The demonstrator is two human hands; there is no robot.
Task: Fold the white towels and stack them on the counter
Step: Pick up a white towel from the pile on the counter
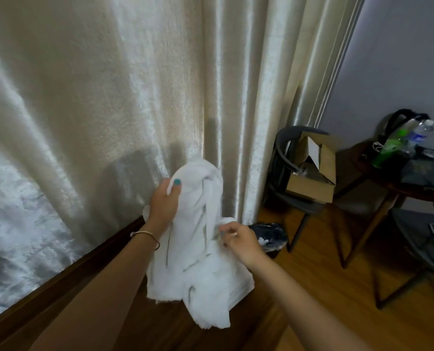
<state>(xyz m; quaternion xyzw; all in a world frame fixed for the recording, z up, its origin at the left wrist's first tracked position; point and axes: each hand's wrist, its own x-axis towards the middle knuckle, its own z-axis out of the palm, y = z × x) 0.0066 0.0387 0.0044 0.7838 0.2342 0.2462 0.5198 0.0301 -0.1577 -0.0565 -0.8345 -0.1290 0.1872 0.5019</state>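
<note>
A white towel (198,249) hangs crumpled in front of me, above a dark wooden counter (59,287) that runs along the curtain. My left hand (164,201), with a thin bracelet on the wrist, grips the towel near its top, thumb over the fabric. My right hand (241,240) pinches a fold at the towel's right side, lower down. The towel's lower end droops loose toward the counter's edge. No other towels show.
A cream curtain (135,97) fills the left and centre. To the right stand a dark chair with an open cardboard box (314,168), a small bin (269,234) on the wooden floor, and a table (400,188) holding bottles and a bag.
</note>
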